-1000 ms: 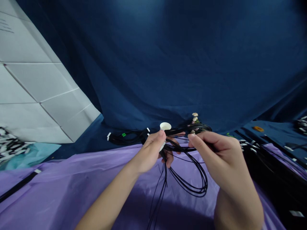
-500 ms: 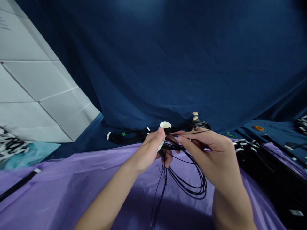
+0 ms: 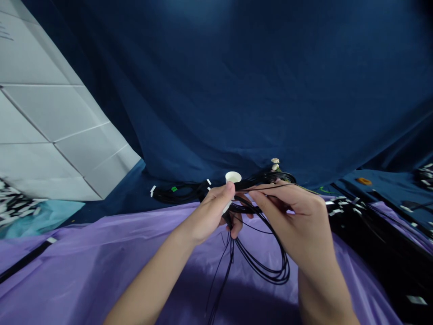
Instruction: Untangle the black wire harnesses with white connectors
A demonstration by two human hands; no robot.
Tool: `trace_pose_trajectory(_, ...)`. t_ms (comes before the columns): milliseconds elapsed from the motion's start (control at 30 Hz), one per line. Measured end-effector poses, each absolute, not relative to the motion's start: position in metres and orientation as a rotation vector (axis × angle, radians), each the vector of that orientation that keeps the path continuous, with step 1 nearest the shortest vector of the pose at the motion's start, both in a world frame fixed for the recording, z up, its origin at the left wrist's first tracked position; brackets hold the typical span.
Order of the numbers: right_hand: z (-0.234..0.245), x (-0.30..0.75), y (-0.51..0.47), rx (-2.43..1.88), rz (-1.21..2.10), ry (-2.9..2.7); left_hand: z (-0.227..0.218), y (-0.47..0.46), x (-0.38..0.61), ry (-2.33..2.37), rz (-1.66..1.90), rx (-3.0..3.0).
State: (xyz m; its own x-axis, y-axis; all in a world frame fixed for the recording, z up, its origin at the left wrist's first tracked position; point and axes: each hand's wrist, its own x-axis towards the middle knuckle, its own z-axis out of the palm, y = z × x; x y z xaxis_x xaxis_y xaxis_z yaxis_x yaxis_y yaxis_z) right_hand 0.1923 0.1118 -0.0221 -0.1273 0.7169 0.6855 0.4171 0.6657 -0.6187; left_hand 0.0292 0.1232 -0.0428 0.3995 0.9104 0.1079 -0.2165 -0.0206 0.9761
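Behind the black wire bundle (image 3: pixel 260 264): white cup (image 3: pixel 233 177).

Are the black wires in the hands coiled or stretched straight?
Coiled: the black wires hang in loops below the left hand and right hand.

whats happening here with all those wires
A person holds a loose coil of thin black wires over a purple plastic sheet. The left hand pinches the bundle near a small white tag; the right hand pinches a single strand. More black cable bundles and a small white cup lie behind.
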Motion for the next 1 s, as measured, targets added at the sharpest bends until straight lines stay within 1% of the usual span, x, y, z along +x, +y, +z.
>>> trace_pose_trajectory(233,-0.02,0.204,0.112,-0.905,0.395,-1.813,-0.038,0.124,0.02,0.698,1.115,1.159)
trace_pose_trajectory(433,-0.015,0.217,0.104,-1.025,0.292,-1.695,-0.035,0.13,0.014,0.684,1.202,1.056)
trace_pose_trajectory(533,-0.015,0.222,0.101,-1.072,0.318,-1.897,-0.034,0.13,0.014,0.689,1.22,1.028)
trace_pose_trajectory(667,-0.017,0.22,0.1,-1.06,0.488,-2.235,-0.034,0.128,0.015,0.709,1.207,1.008)
trace_pose_trajectory(767,-0.019,0.213,0.102,-1.027,0.557,-2.206,-0.033,0.127,0.017,0.722,1.199,1.015)
trace_pose_trajectory(1000,-0.022,0.199,0.108,-0.91,0.51,-2.147,-0.034,0.124,0.021,0.729,1.169,1.014)
